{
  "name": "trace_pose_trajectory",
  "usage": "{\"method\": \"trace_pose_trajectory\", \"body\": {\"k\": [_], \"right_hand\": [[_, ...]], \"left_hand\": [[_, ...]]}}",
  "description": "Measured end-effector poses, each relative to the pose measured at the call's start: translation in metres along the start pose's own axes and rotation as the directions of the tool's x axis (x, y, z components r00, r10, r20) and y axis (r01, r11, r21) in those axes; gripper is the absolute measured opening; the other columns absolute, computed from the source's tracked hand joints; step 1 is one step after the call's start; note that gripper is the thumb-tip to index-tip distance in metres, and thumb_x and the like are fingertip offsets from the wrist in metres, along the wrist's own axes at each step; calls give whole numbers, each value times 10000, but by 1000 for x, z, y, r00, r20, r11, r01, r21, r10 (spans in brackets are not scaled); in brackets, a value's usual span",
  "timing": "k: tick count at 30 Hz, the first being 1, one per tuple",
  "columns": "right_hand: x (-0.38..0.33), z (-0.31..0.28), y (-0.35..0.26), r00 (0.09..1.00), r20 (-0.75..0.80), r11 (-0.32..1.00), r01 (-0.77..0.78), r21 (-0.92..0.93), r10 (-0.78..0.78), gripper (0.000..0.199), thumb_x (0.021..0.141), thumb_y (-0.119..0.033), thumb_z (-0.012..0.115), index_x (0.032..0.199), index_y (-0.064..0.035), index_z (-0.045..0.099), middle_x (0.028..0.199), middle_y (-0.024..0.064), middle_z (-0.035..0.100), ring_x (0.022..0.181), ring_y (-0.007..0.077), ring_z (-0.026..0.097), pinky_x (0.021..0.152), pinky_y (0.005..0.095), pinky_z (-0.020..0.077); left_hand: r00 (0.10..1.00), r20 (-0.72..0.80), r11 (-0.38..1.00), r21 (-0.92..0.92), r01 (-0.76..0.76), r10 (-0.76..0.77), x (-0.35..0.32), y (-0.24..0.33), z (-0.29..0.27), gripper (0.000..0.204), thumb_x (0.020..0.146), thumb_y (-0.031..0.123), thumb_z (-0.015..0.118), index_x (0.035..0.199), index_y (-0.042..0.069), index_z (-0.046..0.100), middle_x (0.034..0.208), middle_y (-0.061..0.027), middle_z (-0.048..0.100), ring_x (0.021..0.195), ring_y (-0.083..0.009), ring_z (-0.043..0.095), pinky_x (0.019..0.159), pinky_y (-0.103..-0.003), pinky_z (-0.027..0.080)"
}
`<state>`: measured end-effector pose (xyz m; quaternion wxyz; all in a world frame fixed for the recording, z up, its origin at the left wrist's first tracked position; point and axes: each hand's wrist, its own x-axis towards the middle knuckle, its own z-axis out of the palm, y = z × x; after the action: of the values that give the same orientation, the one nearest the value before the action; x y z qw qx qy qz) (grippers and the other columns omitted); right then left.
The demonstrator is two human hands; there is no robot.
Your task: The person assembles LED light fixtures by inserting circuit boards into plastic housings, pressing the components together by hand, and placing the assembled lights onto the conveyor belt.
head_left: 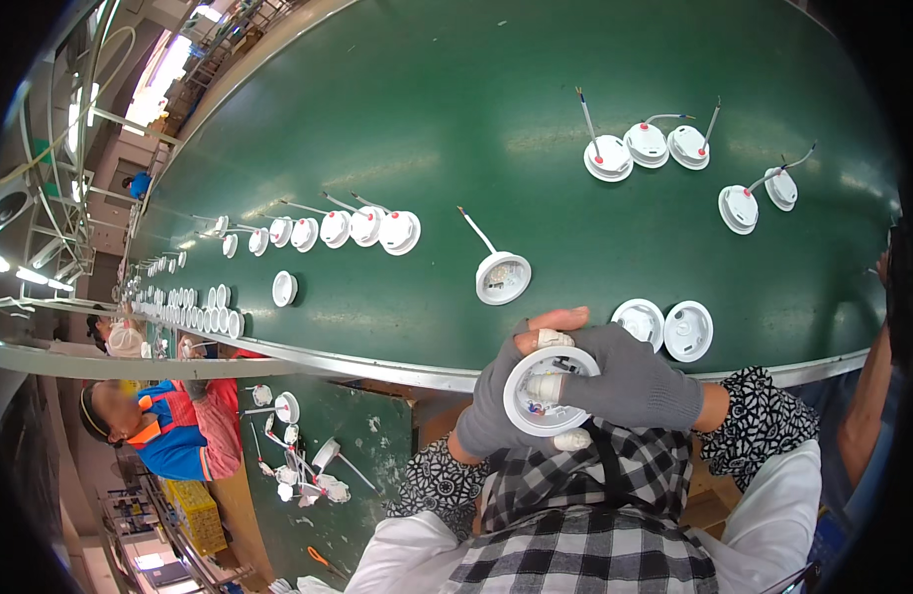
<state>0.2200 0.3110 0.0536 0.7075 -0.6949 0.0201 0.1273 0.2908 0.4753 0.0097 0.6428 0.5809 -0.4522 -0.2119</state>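
Between my two hands, close to the table's near edge, is a round white lamp housing [563, 412], its open side facing up. My left hand [491, 396], in a grey fingerless glove, grips it from the left and partly underneath. Reaching over from the right, my right hand [640, 374] wears the same kind of glove; its taped fingers press into the housing's cavity, where small coloured wires and parts show. A similar housing [503, 278] with a grey cable lies just beyond. Two white cups [688, 332] sit beside my right hand, one partly hidden by it.
The green table [397, 109] carries several cabled housings [608, 158] at far right and a row [335, 229] at left. A metal edge strip [417, 374] runs along its near side. A co-worker [169, 426] sits at left by a side table [377, 436] with lamp parts. Another person's arm [865, 396] appears at right.
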Motion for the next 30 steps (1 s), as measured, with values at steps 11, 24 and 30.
{"method": "trace_pose_trajectory", "body": {"k": [11,24,30], "right_hand": [[16,-34,-34,915,323,966,-195,-171,242,402,887,-267,629,1178,4,572,867,76,662,690,114,645,643,250,513],[43,-73,-3,625,61,381,546,-746,-778,422,784,-142,685,1177,-74,546,923,106,589,828,307,596,670,376,481],[26,-88,-16,811,-463,817,33,-575,-358,369,831,-166,659,1161,-57,533,729,68,550,645,220,572,644,341,466]], "left_hand": [[992,-83,992,65,104,-99,7,5,-16,931,541,341,919,1277,68,419,1405,-196,399,1267,-306,456,1019,-394,421],[865,-169,879,-161,448,-472,80,38,-53,326,963,292,529,1050,10,668,659,35,507,573,-33,419,524,-199,328],[951,-265,790,543,284,-159,188,-52,-115,276,871,251,588,984,8,657,661,-121,621,602,-207,611,596,-324,469]]}}
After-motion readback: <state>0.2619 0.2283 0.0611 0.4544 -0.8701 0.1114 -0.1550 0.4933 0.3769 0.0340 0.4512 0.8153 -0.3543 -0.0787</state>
